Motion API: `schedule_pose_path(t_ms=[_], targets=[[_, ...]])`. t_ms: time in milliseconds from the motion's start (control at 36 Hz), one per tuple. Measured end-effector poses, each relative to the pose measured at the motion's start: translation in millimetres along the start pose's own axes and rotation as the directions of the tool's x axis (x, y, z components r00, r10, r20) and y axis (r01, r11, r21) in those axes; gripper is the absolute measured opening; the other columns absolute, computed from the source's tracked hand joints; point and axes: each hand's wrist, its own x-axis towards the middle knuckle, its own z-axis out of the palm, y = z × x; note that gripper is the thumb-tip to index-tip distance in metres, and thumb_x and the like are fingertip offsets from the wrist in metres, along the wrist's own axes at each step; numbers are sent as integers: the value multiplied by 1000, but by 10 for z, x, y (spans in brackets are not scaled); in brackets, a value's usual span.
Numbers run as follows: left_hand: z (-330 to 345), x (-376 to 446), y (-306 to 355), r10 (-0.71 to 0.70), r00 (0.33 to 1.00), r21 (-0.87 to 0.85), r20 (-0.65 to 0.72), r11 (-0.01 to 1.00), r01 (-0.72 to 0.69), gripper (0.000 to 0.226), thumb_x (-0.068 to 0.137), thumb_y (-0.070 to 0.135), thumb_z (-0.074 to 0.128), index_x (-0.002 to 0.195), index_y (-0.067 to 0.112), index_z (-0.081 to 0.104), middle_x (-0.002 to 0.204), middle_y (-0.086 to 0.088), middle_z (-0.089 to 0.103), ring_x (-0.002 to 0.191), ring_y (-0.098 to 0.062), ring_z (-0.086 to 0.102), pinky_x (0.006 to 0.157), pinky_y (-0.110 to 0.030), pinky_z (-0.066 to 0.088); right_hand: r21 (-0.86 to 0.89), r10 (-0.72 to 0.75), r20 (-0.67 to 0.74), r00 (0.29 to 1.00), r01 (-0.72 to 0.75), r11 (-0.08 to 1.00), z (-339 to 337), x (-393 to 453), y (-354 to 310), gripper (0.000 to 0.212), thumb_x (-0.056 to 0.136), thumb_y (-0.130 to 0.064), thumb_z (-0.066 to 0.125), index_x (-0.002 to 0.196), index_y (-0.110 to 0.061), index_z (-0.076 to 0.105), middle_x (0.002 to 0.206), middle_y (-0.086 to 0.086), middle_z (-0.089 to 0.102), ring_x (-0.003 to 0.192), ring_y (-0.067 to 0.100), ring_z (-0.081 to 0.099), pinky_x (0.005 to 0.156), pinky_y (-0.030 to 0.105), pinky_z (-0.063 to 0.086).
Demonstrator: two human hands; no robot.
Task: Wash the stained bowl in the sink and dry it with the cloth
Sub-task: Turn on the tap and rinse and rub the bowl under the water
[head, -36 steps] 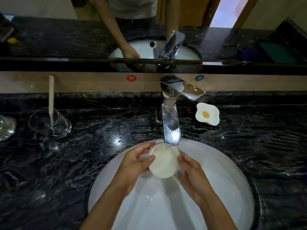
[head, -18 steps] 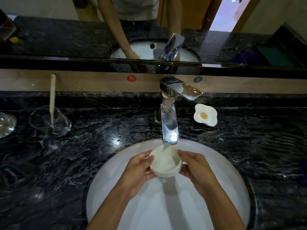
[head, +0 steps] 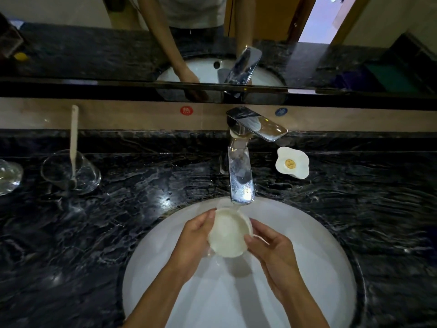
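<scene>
Bowl [head: 229, 234] held over the white sink [head: 307, 268], just under the tap [head: 241, 178], where a thin stream of water meets its far rim. My left hand [head: 192, 245] clasps its left side and my right hand [head: 272, 254] pinches its right rim, tilting the opening toward me. On the dark counter [head: 118, 221], a glass [head: 71, 172] with a spoon [head: 73, 140] stands far left, an egg-shaped dish [head: 292, 165] right of the tap.

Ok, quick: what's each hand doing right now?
Left hand: closed on the bowl, under the faucet.
Right hand: gripping the bowl's other side.
</scene>
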Motion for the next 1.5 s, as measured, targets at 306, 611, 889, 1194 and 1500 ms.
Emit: schedule_pose_path(t_ms=[306, 611, 889, 1194, 1500], targets=[[202, 82, 103, -343, 928, -117, 146, 926, 360, 68, 86, 69, 60, 127, 15, 61, 125, -23, 60, 101, -43, 72, 79, -60, 62, -285, -333, -78, 940, 299, 910, 186, -193, 68, 56, 76, 5, 81, 112, -37, 68, 103, -12, 72, 100, 9, 70, 84, 15, 56], [213, 120, 53, -262, 942, -165, 208, 940, 298, 63, 75, 59, 78, 129, 31, 63, 124, -25, 61, 94, -42, 71, 75, -52, 61, -292, -290, 0, 957, 278, 915, 89, -165, 128, 47, 68, -14, 90, 106, -34, 72, 100, -9, 76, 100, 9, 70, 85, 13, 55], [179, 193, -16, -59, 983, -137, 174, 987, 84, 65, 79, 38, 81, 139, 30, 59, 126, -18, 69, 99, -29, 71, 81, -50, 60, -392, 156, 270, 950, -40, 919, 10, 130, -190, 74, 72, -40, 88, 136, -44, 50, 127, -8, 68, 110, 11, 69, 93, 34, 58], [62, 212, -25, 6, 971, -130, 240, 991, 26, 60, 77, 26, 86, 133, 34, 65, 134, -1, 69, 110, -35, 73, 83, -49, 62, -356, 241, 402, 883, -92, 930, 37, 349, -267, 91, 69, -6, 89, 139, -46, 47, 131, 3, 63, 107, 26, 72, 89, 43, 60], [33, 236, -69, -76, 954, -166, 292, 978, 128, 67, 79, 21, 84, 139, 34, 59, 146, -2, 60, 117, -34, 70, 79, -50, 61, -460, 111, 339, 934, 62, 886, 86, 374, -172, 101, 58, -7, 95, 138, -42, 43, 127, -7, 62, 106, 18, 70, 84, 39, 63]])
